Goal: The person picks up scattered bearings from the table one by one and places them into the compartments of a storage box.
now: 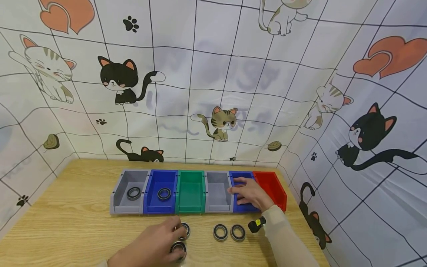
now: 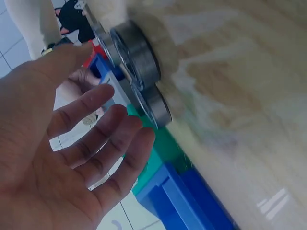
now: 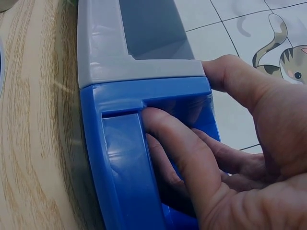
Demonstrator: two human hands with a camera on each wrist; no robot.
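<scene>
My left hand (image 1: 151, 241) is over two ball bearings on the table, a farther bearing (image 1: 185, 230) and a nearer bearing (image 1: 178, 249), its fingers partly covering both. In the left wrist view its fingers (image 2: 98, 139) are spread and relaxed beside the bearings (image 2: 139, 55), gripping none. My right hand (image 1: 251, 193) reaches into the right-hand blue bin (image 1: 243, 175). In the right wrist view the thumb (image 3: 177, 139) is inside the bin's front, and one finger touches the grey bin's edge (image 3: 168, 68). No held thing shows; the bin's floor is mostly hidden.
Several joined bins stand in a row, including a green bin (image 1: 191, 191) and a red bin (image 1: 271, 181). One bearing (image 1: 134, 193) lies in the left grey bin, another bearing (image 1: 164, 193) in the left blue bin. Two bearings (image 1: 220, 233) lie side by side before the row.
</scene>
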